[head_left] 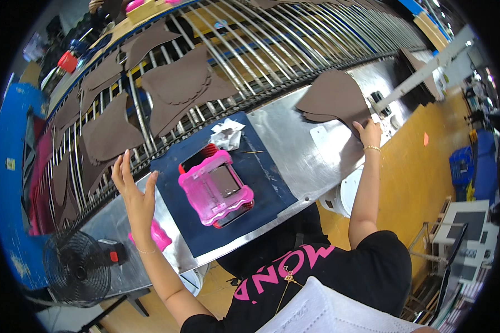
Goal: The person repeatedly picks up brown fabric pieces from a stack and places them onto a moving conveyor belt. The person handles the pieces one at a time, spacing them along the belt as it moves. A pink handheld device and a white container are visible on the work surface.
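Observation:
My right hand [369, 133] reaches out to the right and grips the lower corner of a stack of brown cut leather pieces [334, 99] lying on the steel bench. My left hand [133, 191] hovers open, fingers spread, above the left end of the bench, close to a brown piece [106, 135] on the roller conveyor. Between my hands a pink plastic frame tool [215, 187] rests on a dark blue mat [261, 172], with crumpled white paper [228, 135] behind it.
A curved roller conveyor [250, 50] behind the bench carries several brown cut pieces [180, 83]. A small pink object [160, 236] lies by my left wrist. A black fan [76, 269] stands lower left. The yellow floor [416, 177] and shelving lie to the right.

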Action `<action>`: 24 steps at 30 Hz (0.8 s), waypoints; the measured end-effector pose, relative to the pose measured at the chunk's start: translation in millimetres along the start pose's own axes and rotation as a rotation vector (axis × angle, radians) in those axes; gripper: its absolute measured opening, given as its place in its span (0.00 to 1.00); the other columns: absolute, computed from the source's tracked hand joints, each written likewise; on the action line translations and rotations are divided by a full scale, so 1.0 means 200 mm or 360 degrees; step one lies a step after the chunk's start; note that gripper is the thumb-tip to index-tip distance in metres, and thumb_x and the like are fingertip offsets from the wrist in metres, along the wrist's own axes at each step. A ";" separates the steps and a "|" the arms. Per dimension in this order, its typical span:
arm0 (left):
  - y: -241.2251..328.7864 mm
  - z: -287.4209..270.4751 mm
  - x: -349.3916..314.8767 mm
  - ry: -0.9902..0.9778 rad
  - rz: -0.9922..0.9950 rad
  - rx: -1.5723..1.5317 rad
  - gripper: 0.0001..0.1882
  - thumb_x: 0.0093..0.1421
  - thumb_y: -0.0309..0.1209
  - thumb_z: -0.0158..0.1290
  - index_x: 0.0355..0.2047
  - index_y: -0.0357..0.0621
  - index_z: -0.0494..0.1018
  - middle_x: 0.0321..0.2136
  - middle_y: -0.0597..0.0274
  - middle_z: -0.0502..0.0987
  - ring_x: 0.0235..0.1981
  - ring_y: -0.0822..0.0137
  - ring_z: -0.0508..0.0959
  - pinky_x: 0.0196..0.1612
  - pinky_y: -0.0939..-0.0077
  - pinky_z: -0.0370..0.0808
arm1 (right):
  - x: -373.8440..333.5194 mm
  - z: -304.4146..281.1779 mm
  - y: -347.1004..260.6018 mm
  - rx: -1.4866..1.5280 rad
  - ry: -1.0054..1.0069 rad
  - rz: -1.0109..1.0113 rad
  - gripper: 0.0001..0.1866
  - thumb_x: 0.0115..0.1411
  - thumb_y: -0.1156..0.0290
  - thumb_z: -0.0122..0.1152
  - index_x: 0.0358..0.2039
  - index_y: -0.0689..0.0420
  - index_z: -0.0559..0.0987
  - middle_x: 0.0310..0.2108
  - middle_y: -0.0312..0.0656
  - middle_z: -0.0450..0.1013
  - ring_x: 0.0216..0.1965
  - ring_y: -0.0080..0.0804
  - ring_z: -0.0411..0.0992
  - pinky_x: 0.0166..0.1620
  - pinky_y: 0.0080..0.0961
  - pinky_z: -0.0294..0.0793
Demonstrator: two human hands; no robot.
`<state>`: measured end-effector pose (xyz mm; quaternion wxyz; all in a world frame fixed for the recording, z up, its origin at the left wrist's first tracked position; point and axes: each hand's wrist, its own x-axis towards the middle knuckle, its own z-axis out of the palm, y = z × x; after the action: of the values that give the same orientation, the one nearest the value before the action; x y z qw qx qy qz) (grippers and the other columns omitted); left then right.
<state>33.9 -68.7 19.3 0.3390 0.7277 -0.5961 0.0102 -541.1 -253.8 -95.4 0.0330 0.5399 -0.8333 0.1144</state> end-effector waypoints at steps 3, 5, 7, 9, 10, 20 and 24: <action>0.04 0.03 -0.01 -0.0007 0.0012 -0.0010 0.34 0.56 0.37 0.58 0.61 0.50 0.58 0.58 0.51 0.54 0.61 0.53 0.57 0.61 0.60 0.56 | 0.07 -0.03 0.02 0.0078 -0.0237 0.0078 0.36 0.43 0.47 0.70 0.42 0.68 0.75 0.42 0.58 0.72 0.45 0.52 0.71 0.50 0.39 0.69; 0.05 0.02 -0.02 -0.0002 0.0026 -0.0033 0.34 0.56 0.37 0.58 0.61 0.50 0.58 0.58 0.51 0.54 0.61 0.53 0.57 0.61 0.59 0.56 | 0.11 -0.05 0.04 0.0209 -0.0352 0.0111 0.37 0.41 0.48 0.72 0.42 0.68 0.76 0.41 0.57 0.74 0.44 0.49 0.72 0.49 0.37 0.70; 0.05 0.02 -0.03 0.0006 -0.0011 -0.0084 0.34 0.56 0.37 0.58 0.61 0.50 0.58 0.58 0.51 0.54 0.61 0.53 0.57 0.61 0.59 0.57 | 0.13 -0.07 0.06 0.0366 -0.0363 0.0188 0.39 0.39 0.48 0.73 0.42 0.69 0.76 0.41 0.57 0.75 0.44 0.47 0.73 0.48 0.36 0.71; 0.05 0.01 -0.04 -0.0004 -0.0025 -0.0040 0.34 0.56 0.37 0.58 0.61 0.50 0.58 0.58 0.52 0.54 0.60 0.53 0.57 0.61 0.59 0.57 | 0.13 -0.10 0.04 0.0357 -0.0350 0.0043 0.34 0.44 0.52 0.70 0.43 0.67 0.75 0.41 0.58 0.74 0.45 0.50 0.72 0.47 0.36 0.70; 0.05 0.00 -0.04 -0.0022 -0.0060 -0.0040 0.34 0.56 0.37 0.58 0.61 0.50 0.58 0.58 0.52 0.54 0.60 0.53 0.57 0.61 0.59 0.57 | 0.13 -0.14 0.02 0.0292 -0.0371 -0.0063 0.32 0.46 0.53 0.69 0.44 0.67 0.75 0.40 0.58 0.74 0.44 0.51 0.72 0.47 0.37 0.70; 0.24 -0.03 0.06 0.0147 0.0157 -0.0228 0.35 0.56 0.39 0.59 0.61 0.50 0.58 0.58 0.53 0.55 0.59 0.56 0.60 0.57 0.61 0.63 | -0.23 -0.82 -0.58 0.1164 0.0369 -0.0887 0.14 0.61 0.62 0.56 0.39 0.62 0.75 0.21 0.46 0.73 0.23 0.35 0.72 0.30 0.22 0.70; 0.33 -0.03 0.10 0.0182 0.0063 -0.0858 0.35 0.56 0.38 0.59 0.61 0.47 0.58 0.60 0.55 0.54 0.57 0.60 0.64 0.55 0.66 0.65 | -0.41 -0.89 -0.90 0.1742 0.0281 -0.1166 0.14 0.61 0.63 0.58 0.40 0.61 0.75 0.25 0.40 0.74 0.25 0.22 0.67 0.31 0.20 0.69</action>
<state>-16.2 -87.3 63.6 0.5535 0.5977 -0.5712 -0.1011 -356.2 -209.5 91.2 -0.1411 0.7157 -0.4118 0.5462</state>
